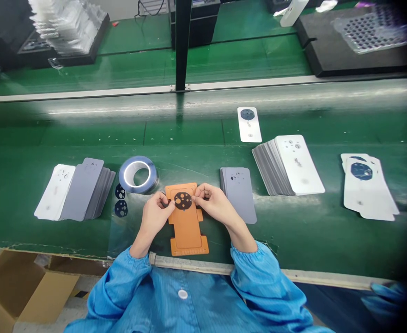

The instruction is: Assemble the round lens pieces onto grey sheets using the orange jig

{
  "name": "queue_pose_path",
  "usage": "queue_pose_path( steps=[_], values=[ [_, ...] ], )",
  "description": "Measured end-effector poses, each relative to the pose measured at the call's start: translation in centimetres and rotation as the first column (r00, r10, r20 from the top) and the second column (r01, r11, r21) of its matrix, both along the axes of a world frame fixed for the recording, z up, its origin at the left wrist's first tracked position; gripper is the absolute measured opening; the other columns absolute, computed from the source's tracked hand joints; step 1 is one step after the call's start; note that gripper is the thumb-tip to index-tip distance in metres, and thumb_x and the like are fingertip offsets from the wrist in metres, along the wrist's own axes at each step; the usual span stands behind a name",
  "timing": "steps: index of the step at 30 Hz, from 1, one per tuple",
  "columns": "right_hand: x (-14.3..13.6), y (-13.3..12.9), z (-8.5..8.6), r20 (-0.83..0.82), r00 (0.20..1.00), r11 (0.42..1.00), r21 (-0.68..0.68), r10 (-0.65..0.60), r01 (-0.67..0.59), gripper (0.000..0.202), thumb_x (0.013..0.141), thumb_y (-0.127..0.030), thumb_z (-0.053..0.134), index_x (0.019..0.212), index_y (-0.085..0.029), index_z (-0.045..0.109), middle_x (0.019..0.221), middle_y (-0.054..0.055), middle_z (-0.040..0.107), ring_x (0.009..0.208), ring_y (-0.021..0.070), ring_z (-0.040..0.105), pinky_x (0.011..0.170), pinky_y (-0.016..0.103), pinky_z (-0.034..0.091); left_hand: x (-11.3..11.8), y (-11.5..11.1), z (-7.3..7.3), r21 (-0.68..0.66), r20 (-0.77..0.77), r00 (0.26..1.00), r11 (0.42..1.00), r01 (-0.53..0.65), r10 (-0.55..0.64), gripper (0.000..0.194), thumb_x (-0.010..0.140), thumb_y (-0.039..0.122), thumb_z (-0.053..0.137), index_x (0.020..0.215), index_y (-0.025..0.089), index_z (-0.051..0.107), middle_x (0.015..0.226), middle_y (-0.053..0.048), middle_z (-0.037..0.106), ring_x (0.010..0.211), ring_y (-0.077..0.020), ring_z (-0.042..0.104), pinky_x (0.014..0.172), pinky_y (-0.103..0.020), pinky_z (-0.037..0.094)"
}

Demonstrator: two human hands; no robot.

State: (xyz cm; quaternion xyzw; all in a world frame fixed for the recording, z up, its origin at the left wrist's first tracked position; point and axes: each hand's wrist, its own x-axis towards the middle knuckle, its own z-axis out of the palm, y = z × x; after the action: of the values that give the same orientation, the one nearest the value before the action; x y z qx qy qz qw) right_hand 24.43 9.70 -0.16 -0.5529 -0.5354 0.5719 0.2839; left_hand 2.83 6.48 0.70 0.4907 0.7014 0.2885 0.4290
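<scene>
In front of me lies an orange fixture (pixel 185 231) with notched sides. Over its upper end is a round black camera-cover piece (pixel 183 200) with several holes. My left hand (pixel 156 212) pinches that piece at its left edge, thumb and fingers together. My right hand (pixel 213 202) pinches at its right edge. Whether the piece touches the fixture I cannot tell. Left of my left hand, two dark round pieces (pixel 120 208) lie on the mat near a roll of blue tape (pixel 138 174). A short stack of grey phone back panels (pixel 239 194) sits beside my right forearm.
Grey and white phone panels (pixel 85 189) fan out at the left. Another fanned stack of panels (pixel 298 164) stands at the right, with several white panels (pixel 369 189) farther right. One white panel (pixel 249 132) lies behind. A black post (pixel 182 46) rises at the back rail.
</scene>
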Motion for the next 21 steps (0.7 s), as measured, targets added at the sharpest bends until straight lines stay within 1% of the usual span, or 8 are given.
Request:
queue_pose_path(
  steps=[6, 8, 12, 16, 19, 21],
  values=[
    [-0.4, -0.1, 0.0, 0.1, 0.994, 0.997, 0.064, -0.046, 0.039, 0.022, 0.08, -0.039, 0.074, 0.079, -0.023, 0.059, 0.063, -0.003, 0.058, 0.059, 0.0155, 0.054, 0.058, 0.029, 0.042, 0.0, -0.1, -0.1, 0.012, -0.019, 1.0, 1.0, 0.002, -0.001, 0.027, 0.076, 0.035, 0.071, 0.07, 0.022, 0.049, 0.059, 0.007, 0.048, 0.051, -0.0093, 0.044, 0.052, -0.021, 0.032],
    [-0.5, -0.1, -0.1, 0.115, 0.992, 0.996, 0.079, -0.048, 0.039, 0.023, 0.08, -0.039, 0.074, 0.077, -0.023, 0.058, 0.063, -0.003, 0.058, 0.059, 0.0151, 0.054, 0.058, 0.029, 0.041, 0.0, -0.1, -0.2, 0.011, -0.02, 1.0, 1.0, 0.004, -0.003, 0.026, 0.076, 0.035, 0.071, 0.07, 0.022, 0.049, 0.058, 0.007, 0.048, 0.051, -0.0094, 0.044, 0.052, -0.022, 0.032],
    [-0.2, 0.0, -0.3, 0.073, 0.997, 0.998, 0.057, -0.019, 0.014, 0.023, 0.083, -0.04, 0.072, 0.078, -0.023, 0.056, 0.069, -0.001, 0.064, 0.061, 0.0153, 0.057, 0.06, 0.029, 0.043, -0.2, -0.1, -0.4, 0.011, -0.011, 1.0, 1.0, 0.013, -0.013, 0.027, 0.077, 0.036, 0.071, 0.071, 0.022, 0.049, 0.057, 0.008, 0.047, 0.051, -0.0094, 0.043, 0.052, -0.022, 0.031],
    [-0.2, 0.0, -0.2, 0.015, 1.0, 0.999, 0.043, 0.017, -0.018, 0.02, 0.085, -0.037, 0.069, 0.081, -0.023, 0.055, 0.069, -0.001, 0.064, 0.063, 0.016, 0.06, 0.061, 0.029, 0.046, -0.3, 0.0, -0.5, 0.018, 0.015, 0.999, 0.999, 0.035, -0.035, 0.028, 0.078, 0.037, 0.07, 0.072, 0.022, 0.047, 0.062, 0.007, 0.051, 0.054, -0.0098, 0.047, 0.054, -0.021, 0.033],
    [0.0, -0.4, 0.4, 0.014, 0.999, 0.997, 0.058, 0.047, -0.047, 0.011, 0.087, -0.03, 0.063, 0.083, -0.023, 0.056, 0.069, -0.001, 0.066, 0.065, 0.0166, 0.064, 0.064, 0.029, 0.048, -0.3, 0.0, -0.3, -0.002, 0.003, 0.999, 0.999, 0.055, -0.055, 0.027, 0.08, 0.037, 0.067, 0.073, 0.022, 0.046, 0.06, 0.007, 0.05, 0.053, -0.01, 0.046, 0.055, -0.021, 0.033],
    [0.8, -0.7, 1.1, 0.053, 0.998, 0.995, 0.088, 0.038, -0.042, 0.005, 0.087, -0.026, 0.06, 0.085, -0.022, 0.057, 0.069, -0.001, 0.066, 0.069, 0.0176, 0.067, 0.067, 0.03, 0.049, -0.3, 0.0, 0.0, -0.015, -0.026, 0.998, 0.998, 0.06, -0.06, 0.027, 0.08, 0.037, 0.066, 0.073, 0.022, 0.045, 0.058, 0.008, 0.047, 0.053, -0.01, 0.043, 0.055, -0.021, 0.032]
  ],
)
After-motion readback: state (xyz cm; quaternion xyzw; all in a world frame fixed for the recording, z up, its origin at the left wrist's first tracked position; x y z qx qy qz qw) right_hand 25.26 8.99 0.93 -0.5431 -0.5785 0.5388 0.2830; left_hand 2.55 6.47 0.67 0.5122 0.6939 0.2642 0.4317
